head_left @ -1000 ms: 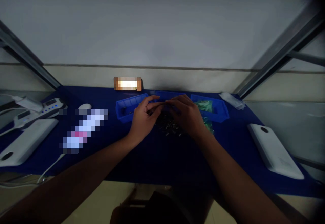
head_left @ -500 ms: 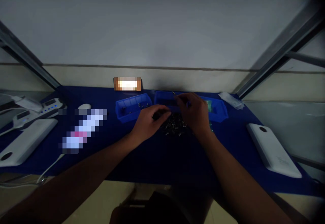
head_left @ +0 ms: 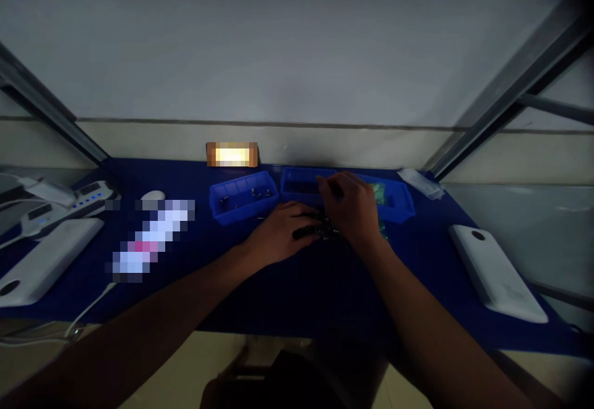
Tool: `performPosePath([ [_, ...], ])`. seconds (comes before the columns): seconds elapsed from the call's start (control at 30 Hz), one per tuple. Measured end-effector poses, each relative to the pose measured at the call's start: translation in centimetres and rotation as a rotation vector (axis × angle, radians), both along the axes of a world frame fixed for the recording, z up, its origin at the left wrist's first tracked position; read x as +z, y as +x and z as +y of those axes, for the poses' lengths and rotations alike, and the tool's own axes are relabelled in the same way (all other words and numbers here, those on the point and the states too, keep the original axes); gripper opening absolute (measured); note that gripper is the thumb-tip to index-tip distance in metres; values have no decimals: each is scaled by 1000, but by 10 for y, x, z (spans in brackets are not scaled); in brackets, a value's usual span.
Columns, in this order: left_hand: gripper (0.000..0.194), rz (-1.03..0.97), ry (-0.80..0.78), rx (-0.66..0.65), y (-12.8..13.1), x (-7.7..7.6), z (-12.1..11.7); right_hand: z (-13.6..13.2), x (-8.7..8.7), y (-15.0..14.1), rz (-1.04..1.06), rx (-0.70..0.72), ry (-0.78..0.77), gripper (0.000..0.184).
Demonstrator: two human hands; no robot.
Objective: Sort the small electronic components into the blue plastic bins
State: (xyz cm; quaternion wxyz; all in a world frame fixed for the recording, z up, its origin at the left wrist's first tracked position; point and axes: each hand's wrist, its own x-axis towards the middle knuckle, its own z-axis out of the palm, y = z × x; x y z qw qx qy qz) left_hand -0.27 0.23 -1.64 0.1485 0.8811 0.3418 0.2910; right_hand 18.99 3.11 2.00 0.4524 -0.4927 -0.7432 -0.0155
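Note:
My left hand lies palm down, its fingers spread and reaching into a dark pile of small shiny screws on the blue tabletop. Close beside it, my right hand hovers at the near side of the middle blue bin. Its thumb and fingers are drawn together in a pinch; whatever lies between them is too dark and small to name. To the left, another blue bin has a few small metal pieces inside. Behind my right hand stands a third blue bin with green plastic packets.
A white power bank lies at right, another at left beside a power strip. A blurred-out phone-like object with a cable and a white mouse-like object are nearby. A clear plastic packet rests at back right.
My hands, at first together over the pile, have parted. The right one drew back with a thin metal piece showing at its fingertips half a second ago. The left has lowered into the pile, fingers spreading.

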Motion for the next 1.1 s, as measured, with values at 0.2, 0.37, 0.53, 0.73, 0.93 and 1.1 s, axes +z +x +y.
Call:
performPosePath([
  [0.2,21,-35,9,54,-6,0,6,1,-1,0,4,32,-5,29],
  [0.37,20,-85,-9,124,-10,2,8,2,-3,1,-11,44,-5,30],
  [0.53,21,-220,15,199,-8,9,4,1,-1,0,-9,72,-11,27],
  [0.73,19,-415,-26,301,-6,16,1,-2,-1,-1,48,235,8,12],
  [0.93,29,-657,-166,312,-6,14,4,-3,-3,-3,90,413,-56,15],
  [1.1,31,-757,-222,299,-5,13,5,-3,-6,-5,130,404,-68,13],
])
